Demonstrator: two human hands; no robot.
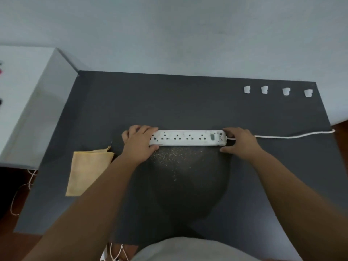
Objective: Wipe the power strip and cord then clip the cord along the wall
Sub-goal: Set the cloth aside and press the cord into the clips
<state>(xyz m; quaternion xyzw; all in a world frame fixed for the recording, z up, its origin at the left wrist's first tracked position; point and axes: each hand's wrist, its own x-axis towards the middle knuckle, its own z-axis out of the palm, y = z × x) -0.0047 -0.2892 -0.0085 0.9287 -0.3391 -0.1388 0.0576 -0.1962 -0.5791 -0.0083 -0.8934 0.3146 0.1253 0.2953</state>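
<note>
A white power strip (188, 138) lies flat across the middle of a dark grey table (188, 102). My left hand (138, 144) grips its left end. My right hand (240, 143) holds its right end, where the white cord (293, 136) leaves and runs right off the table edge. A folded yellow cloth (88, 172) rests on the table to the left, apart from both hands. Several white cord clips (246, 89) sit in a row at the table's far right, near the pale wall (188, 34).
Pale dust specks (173, 157) are scattered on the table just in front of the strip. A white box-like unit (28, 102) stands against the table's left side. Thin loose wires (20, 193) hang below at lower left.
</note>
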